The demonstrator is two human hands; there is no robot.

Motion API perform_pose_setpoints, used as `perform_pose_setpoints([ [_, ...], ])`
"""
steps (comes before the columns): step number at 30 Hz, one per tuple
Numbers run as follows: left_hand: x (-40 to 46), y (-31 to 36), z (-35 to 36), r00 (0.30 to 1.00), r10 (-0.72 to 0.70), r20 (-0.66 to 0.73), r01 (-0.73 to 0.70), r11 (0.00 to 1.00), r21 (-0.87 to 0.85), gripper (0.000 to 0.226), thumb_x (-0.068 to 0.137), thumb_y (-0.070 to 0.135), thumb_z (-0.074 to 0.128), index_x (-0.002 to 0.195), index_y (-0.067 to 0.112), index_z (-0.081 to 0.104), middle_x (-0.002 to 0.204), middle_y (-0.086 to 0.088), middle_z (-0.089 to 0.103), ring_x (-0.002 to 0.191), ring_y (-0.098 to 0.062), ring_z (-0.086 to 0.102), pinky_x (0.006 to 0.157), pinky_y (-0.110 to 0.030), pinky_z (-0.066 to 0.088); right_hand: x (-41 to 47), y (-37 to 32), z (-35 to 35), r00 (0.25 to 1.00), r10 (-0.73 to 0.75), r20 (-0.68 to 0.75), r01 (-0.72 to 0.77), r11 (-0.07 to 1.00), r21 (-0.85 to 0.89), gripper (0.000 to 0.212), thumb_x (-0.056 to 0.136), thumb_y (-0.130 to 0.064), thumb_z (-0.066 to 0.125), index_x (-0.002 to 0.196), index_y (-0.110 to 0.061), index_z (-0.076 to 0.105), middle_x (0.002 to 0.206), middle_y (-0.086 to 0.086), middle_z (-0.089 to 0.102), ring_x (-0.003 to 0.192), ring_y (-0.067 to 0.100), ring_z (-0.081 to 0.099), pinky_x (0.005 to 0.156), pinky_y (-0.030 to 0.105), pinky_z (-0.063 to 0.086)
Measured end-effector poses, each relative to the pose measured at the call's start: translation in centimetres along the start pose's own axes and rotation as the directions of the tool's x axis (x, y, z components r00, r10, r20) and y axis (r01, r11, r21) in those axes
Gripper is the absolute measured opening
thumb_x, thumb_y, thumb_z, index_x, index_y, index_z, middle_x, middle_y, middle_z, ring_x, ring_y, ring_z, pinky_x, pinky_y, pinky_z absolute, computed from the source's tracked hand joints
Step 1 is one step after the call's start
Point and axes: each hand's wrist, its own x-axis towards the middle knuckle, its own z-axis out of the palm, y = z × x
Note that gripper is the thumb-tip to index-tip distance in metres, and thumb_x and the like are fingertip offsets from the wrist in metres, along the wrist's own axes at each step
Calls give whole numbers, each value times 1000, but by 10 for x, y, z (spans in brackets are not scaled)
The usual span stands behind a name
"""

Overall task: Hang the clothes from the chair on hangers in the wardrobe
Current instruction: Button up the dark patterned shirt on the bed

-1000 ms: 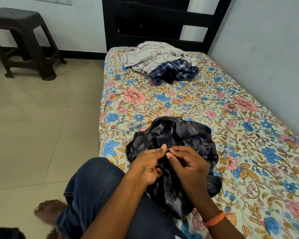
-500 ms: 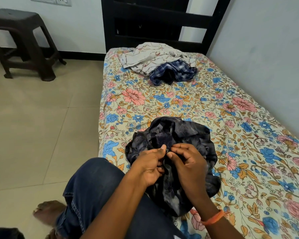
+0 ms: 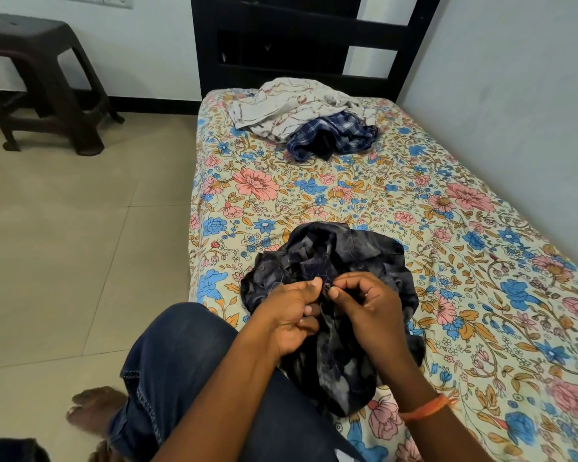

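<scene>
Because the person sits on the edge of the bed (image 3: 364, 201), one denim-clad knee (image 3: 187, 355) out over the tiled floor (image 3: 64, 245), the floral bedsheet serves as the working surface and everything lies within arm's reach. We find no wardrobe, no hanger and no chair holding clothes in view; a dark plastic stool (image 3: 44, 81) stands bare against the far wall, well apart from the bed.

Near the black headboard (image 3: 301, 48) we note a heap of two garments, a pale printed cloth (image 3: 287, 105) with a blue checked shirt (image 3: 331, 138) lying partly over its near edge. We judge these are waiting their turn.

The garment in hand is a dark patterned shirt (image 3: 344, 248), crumpled on the sheet just beside the knee, its lower part draped toward the lap.

The left hand (image 3: 291, 311) and right hand (image 3: 367, 305) meet over the shirt's front edge, each pinching a fold of the cloth between thumb and forefinger, fingertips almost touching. We judge this close grip suits working a button or opening the placket so the shirt will take a hanger; the button itself is too small to confirm. An orange thread band (image 3: 424, 408) circles the right wrist.
</scene>
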Motion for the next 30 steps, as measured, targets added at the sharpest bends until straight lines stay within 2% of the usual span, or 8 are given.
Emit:
perform_pose_setpoints([
  [2,-2,-2,-1,991,114,-69,-96,970,224,17,98,22,60,93,7,65,65,0,49,41,-4,36,32,-15,24,-1,0,0,1000,5,14,-5,1000,0,8,82,-9,78,81,-16,74,89,-9,71,88,6,66,79,12,47],
  [5,-5,-4,1,938,340,-61,-250,791,558,22,97,28,61,92,9,71,51,-1,53,41,-10,42,39,-19,29,0,2,-3,1000,-1,21,1,1000,9,8,84,-8,75,83,-16,72,92,-8,70,90,7,66,80,13,47],
  [10,-10,-2,7,915,402,-36,-316,767,558,24,95,20,61,80,2,66,43,0,44,37,-12,41,39,-19,28,6,-1,-10,994,-76,82,77,997,-15,8,84,-3,75,86,-11,72,95,-6,68,91,8,65,80,15,48],
  [14,-11,-2,6,795,602,68,-443,501,744,30,85,16,62,59,8,50,48,3,44,45,-17,43,48,-30,36,5,-2,-10,984,-150,93,157,985,-70,10,83,-2,75,86,-11,72,94,-9,66,91,8,64,79,18,51],
  [18,-11,-1,3,739,652,168,-484,341,806,35,80,35,66,66,5,52,58,-8,55,47,-21,52,47,-36,43,4,-5,-11,986,-151,70,157,985,-77,9,82,-3,77,85,-12,75,91,-9,67,88,4,65,75,12,49],
  [23,-12,-1,2,757,638,138,-474,392,789,30,90,19,66,66,4,54,62,-2,68,39,-20,61,42,-25,44,2,-1,-11,978,-190,83,198,976,-96,7,80,-9,79,87,-12,77,91,-6,69,88,7,66,76,14,50],
  [27,-11,1,1,778,622,91,-443,439,782,36,87,17,69,61,-1,53,43,0,54,35,-16,58,37,-18,36,-1,-2,-7,980,-194,42,197,975,-104,7,82,-5,78,86,-11,77,90,-5,69,88,4,65,77,10,47],
  [30,-12,2,0,753,648,119,-457,384,803,36,86,17,71,61,-5,56,46,-9,55,37,-20,58,38,-23,38,-2,-1,-6,965,-262,28,262,945,-194,6,82,-5,78,85,-9,76,88,-2,67,87,1,63,76,8,46],
])
